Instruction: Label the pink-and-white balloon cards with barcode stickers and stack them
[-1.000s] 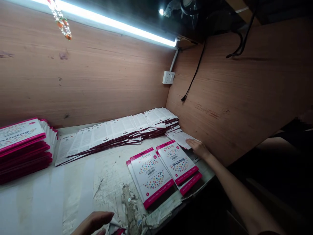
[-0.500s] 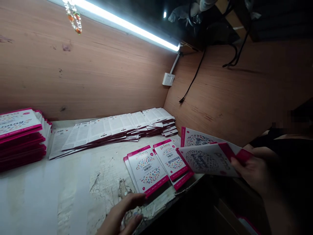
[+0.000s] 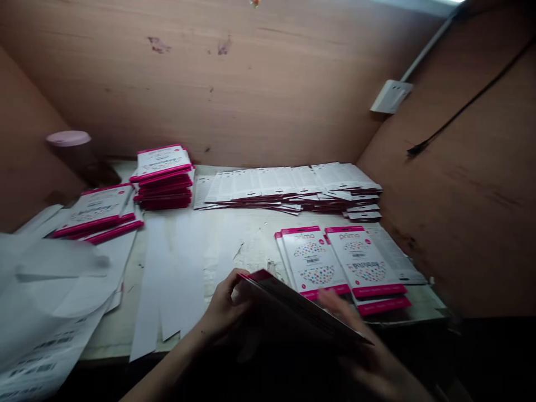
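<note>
Low in front of me, I hold several flat printed packets [image 3: 293,310] tilted so their pink edges and a dark, shaded face show. My left hand [image 3: 226,307] pinches their left end. At the right end my right hand [image 3: 355,329] wraps round them, blurred by motion. Just beyond, two small piles of pink-and-white "prima" packets with coloured dots lie face up: the left pile [image 3: 314,259] and the right pile [image 3: 362,262]. My right fingers overlap the left pile's lower edge in view; whether they touch it I cannot tell.
A long fanned row of white-backed packets [image 3: 272,184] lies along the back wall. Pink-edged stacks [image 3: 163,164] stand at the left, near a lidded cup [image 3: 69,139]. Crumpled white plastic [image 3: 54,279] covers the front left. A black cable [image 3: 469,106] hangs at the right.
My view has swung left. My right hand has brought its packets from the right to the middle. My left hand, empty and spread on the table edge before, now grips them too.
</note>
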`<control>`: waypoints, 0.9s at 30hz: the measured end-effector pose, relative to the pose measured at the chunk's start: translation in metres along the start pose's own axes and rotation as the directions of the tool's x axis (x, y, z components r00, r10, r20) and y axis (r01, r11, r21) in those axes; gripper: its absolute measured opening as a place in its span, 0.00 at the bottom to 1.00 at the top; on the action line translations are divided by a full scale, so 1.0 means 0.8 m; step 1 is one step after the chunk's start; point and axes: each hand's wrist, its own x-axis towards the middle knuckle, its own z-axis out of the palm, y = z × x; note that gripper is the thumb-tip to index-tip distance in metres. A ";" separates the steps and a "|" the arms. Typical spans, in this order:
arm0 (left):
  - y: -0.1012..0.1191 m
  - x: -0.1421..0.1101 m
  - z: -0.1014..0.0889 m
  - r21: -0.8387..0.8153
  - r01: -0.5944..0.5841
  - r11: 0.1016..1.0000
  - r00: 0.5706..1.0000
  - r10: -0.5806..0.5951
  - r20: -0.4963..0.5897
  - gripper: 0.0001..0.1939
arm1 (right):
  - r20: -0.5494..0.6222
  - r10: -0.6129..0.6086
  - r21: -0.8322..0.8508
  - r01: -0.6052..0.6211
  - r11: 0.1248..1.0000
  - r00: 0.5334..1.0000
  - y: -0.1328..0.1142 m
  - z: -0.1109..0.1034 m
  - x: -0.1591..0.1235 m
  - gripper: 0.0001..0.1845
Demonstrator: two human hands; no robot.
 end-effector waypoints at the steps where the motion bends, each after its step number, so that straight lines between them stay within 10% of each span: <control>1: -0.007 -0.005 -0.007 -0.010 0.018 1.000 1.000 -0.018 0.023 0.12 | 0.022 -0.041 0.145 0.038 0.989 0.999 0.026 -0.008 0.013 0.36; 4: -0.019 -0.015 -0.012 -0.065 -0.026 0.998 0.997 0.030 0.069 0.11 | -0.302 0.178 0.161 -0.134 0.978 0.937 0.156 -0.030 0.052 0.35; 8: -0.023 -0.018 -0.009 -0.069 -0.082 0.994 0.991 0.088 0.100 0.10 | -0.099 0.015 0.012 -0.014 1.000 0.995 0.347 -0.021 0.084 0.36; 11: -0.025 -0.019 -0.011 -0.040 -0.072 0.997 0.991 0.076 0.107 0.10 | 0.047 -0.096 -0.063 0.099 0.993 0.994 0.407 -0.001 0.095 0.28; 21: -0.031 -0.008 -0.009 0.034 -0.290 0.956 0.940 0.278 0.197 0.10 | -0.283 0.129 -0.124 -0.170 0.978 0.950 0.307 -0.035 0.089 0.18; 27: -0.030 -0.002 -0.008 0.007 -0.239 0.971 0.951 0.233 0.205 0.15 | -0.703 0.298 0.038 -0.384 0.922 0.646 0.249 -0.105 0.026 0.15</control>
